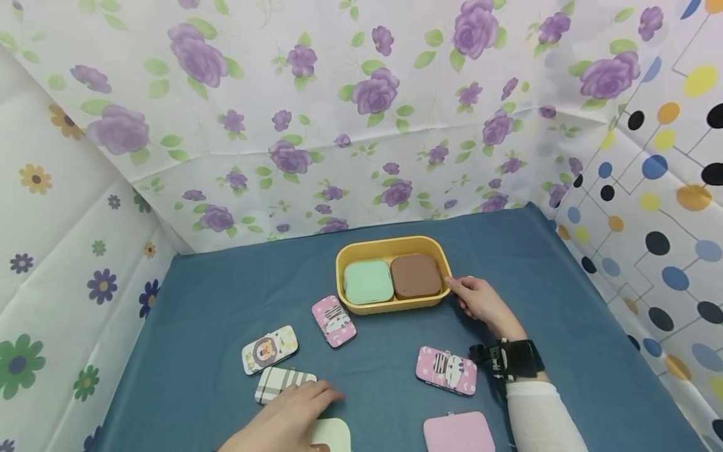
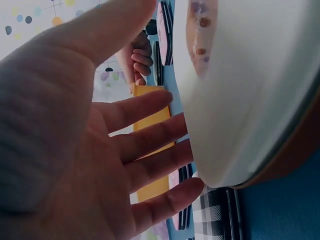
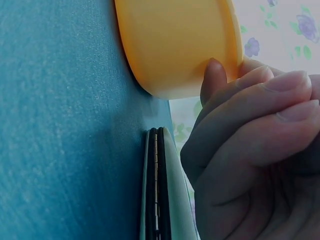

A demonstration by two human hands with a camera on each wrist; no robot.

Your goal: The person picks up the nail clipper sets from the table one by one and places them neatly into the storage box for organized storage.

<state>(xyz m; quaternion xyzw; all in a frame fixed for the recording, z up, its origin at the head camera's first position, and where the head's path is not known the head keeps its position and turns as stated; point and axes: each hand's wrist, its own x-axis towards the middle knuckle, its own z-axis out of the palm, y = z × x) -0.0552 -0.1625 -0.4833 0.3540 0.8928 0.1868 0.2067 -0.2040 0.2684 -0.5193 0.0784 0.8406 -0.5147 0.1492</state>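
Note:
My right hand (image 1: 480, 301) pinches the right end of a yellow basket (image 1: 390, 307) between thumb and fingers. The basket holds a mint green case (image 1: 368, 282) and a brown case (image 1: 416, 275) side by side. My left hand (image 1: 288, 414) hovers over or rests by a cream case (image 1: 332, 434) and a plaid case (image 1: 282, 384). Its fingers (image 2: 145, 135) stretch out fairly straight beside the cream case in the left wrist view; whether they touch it I cannot tell. In the right wrist view a pale hinged case (image 3: 177, 200) lies on the cloth below my right hand.
A lion-printed case (image 1: 270, 349) and a pink cat-printed case (image 1: 334, 321) lie left of centre. Another pink cat case (image 1: 446, 371) and a plain pink case (image 1: 459, 433) lie at the right. Patterned sheets (image 1: 339, 113) wall in the blue cloth (image 1: 214, 282).

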